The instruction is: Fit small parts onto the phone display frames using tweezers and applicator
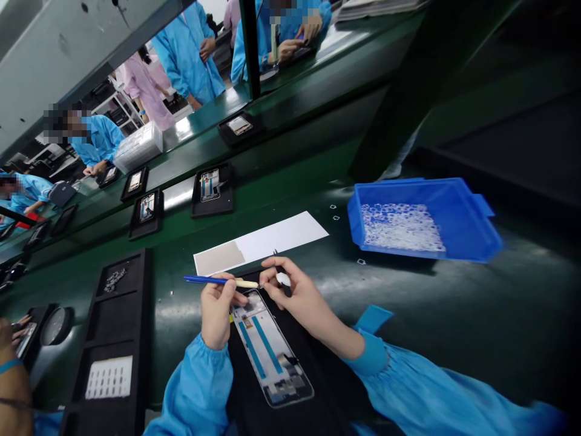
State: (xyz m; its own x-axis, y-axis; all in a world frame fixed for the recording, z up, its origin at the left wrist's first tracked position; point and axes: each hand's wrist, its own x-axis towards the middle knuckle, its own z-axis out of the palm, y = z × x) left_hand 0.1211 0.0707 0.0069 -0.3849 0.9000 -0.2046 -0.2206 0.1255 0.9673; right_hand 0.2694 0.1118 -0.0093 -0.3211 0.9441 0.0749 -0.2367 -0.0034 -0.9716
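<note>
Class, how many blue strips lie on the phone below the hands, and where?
2: left strip near the phone's left edge, right strip down its middle. The left hand may hide more.

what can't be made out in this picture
All in the head view:
- Pen-like tool: contact at its tip is too small to tell.
- Phone: top end partly covered by the left hand.
- Black-and-white tool: partly hidden by the right hand.
- Bits in the black tray: too small to identify.
- Co-worker's arm: cut off by the left edge.
</note>
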